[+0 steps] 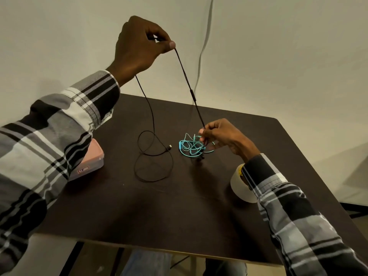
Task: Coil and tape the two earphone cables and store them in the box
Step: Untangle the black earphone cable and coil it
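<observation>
A plain, sparsely furnished room, more like a bare home or office corner than a workshop. A dark brown table (pixel 199 206) with a thin top stands against an unadorned off-white wall (pixel 278 46), where a single loose wire (pixel 203 46) hangs down. On the table lie only small everyday things: a roll of tape (pixel 239 186), a pink box (pixel 93 162), and earphone cables (pixel 153 156). A pale floor (pixel 354 222) shows beside the table.
</observation>
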{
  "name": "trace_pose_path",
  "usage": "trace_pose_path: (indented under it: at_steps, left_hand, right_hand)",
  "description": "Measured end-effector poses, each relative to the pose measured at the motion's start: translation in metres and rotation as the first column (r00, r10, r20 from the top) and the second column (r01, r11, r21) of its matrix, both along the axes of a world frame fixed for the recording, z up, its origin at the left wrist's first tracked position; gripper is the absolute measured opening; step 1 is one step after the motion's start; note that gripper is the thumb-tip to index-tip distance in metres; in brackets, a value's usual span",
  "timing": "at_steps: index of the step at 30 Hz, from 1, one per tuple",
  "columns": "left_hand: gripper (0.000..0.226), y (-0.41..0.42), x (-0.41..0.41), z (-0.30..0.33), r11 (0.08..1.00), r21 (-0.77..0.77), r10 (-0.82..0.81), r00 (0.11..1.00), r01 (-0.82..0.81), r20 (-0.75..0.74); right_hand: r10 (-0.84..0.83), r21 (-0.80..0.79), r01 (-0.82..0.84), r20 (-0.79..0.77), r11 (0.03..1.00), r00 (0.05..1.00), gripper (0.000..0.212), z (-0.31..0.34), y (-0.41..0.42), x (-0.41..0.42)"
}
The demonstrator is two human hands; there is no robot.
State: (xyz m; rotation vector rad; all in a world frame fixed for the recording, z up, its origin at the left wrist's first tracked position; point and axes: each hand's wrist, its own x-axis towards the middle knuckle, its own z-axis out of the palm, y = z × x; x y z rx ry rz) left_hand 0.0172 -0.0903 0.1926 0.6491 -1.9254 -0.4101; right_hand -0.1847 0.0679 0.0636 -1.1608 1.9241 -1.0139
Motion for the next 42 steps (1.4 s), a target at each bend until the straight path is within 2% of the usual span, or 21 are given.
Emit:
trace_pose_path:
  at_steps: [4, 8, 12, 16, 18, 21, 23, 25, 29, 34, 36, 38, 40, 42]
  left_hand:
    - [0.031, -0.005, 0.001, -0.006, 1.000, -0.003, -0.006, 1.000, 0.006, 0.029]
    - [0.030, -0.010, -0.001, -0.016, 0.999, 0.029, -0.032, 0.999, 0.032, 0.021]
    - [0.028, -0.013, -0.004, -0.025, 0.997, 0.051, -0.054, 0.998, 0.053, 0.013]
    - [0.027, -0.016, -0.005, -0.031, 0.996, 0.055, -0.073, 0.997, 0.073, 0.006]
    - [0.027, -0.018, -0.004, -0.034, 0.995, 0.051, -0.081, 0.997, 0.080, 0.006]
    - [0.027, -0.022, -0.003, -0.037, 0.995, 0.045, -0.085, 0.996, 0.084, 0.008]
    - [0.027, -0.023, -0.004, -0.040, 0.995, 0.045, -0.089, 0.996, 0.089, 0.006]
    - [0.026, -0.023, -0.005, -0.043, 0.994, 0.045, -0.101, 0.995, 0.101, 0.009]
    - [0.025, -0.018, -0.008, -0.047, 0.992, 0.044, -0.123, 0.992, 0.122, 0.028]
    - [0.022, -0.017, -0.009, -0.054, 0.992, 0.057, -0.112, 0.992, 0.109, 0.061]
    - [0.021, -0.016, -0.009, -0.057, 0.993, 0.071, -0.099, 0.987, 0.091, 0.129]
    - [0.018, -0.013, -0.010, -0.061, 0.994, 0.096, -0.085, 0.954, 0.059, 0.288]
    - [0.016, -0.009, -0.011, -0.070, 0.988, 0.152, -0.108, 0.874, 0.040, 0.474]
    - [0.016, -0.004, -0.011, -0.084, 0.964, 0.261, -0.198, 0.787, 0.048, 0.584]
  right_hand:
    - [-0.003, 0.121, -0.001, 0.030, 0.993, 1.000, 0.035, -0.017, -0.009, 0.002]
    - [-0.084, 0.074, 0.078, 0.091, 0.994, 0.992, 0.043, -0.026, -0.020, 0.003]
    - [-0.210, -0.032, 0.230, 0.300, 0.973, 0.931, 0.039, -0.036, -0.035, -0.001]
    - [-0.256, -0.185, 0.412, 0.543, 0.892, 0.799, 0.030, -0.037, -0.049, -0.003]
    - [-0.259, -0.257, 0.422, 0.491, 0.869, 0.832, 0.025, -0.035, -0.053, -0.005]
    - [-0.294, -0.307, 0.340, 0.188, 0.889, 0.937, 0.022, -0.031, -0.057, -0.008]
    - [-0.261, -0.312, 0.286, 0.121, 0.906, 0.958, 0.017, -0.026, -0.058, -0.008]
    - [-0.195, -0.316, 0.252, 0.203, 0.915, 0.960, 0.004, -0.020, -0.056, -0.005]
    - [-0.083, -0.346, 0.243, 0.417, 0.906, 0.905, 0.018, -0.007, -0.049, -0.002]
    - [0.010, -0.387, 0.230, 0.528, 0.893, 0.849, 0.027, 0.007, -0.041, -0.006]
    - [0.026, -0.389, 0.231, 0.554, 0.892, 0.832, 0.028, 0.010, -0.038, -0.009]
    - [0.020, -0.382, 0.238, 0.561, 0.893, 0.828, 0.029, 0.011, -0.036, -0.011]
    - [0.006, -0.371, 0.233, 0.542, 0.899, 0.840, 0.031, 0.011, -0.033, -0.013]
    - [0.008, -0.360, 0.213, 0.524, 0.908, 0.852, 0.031, 0.010, -0.032, -0.011]
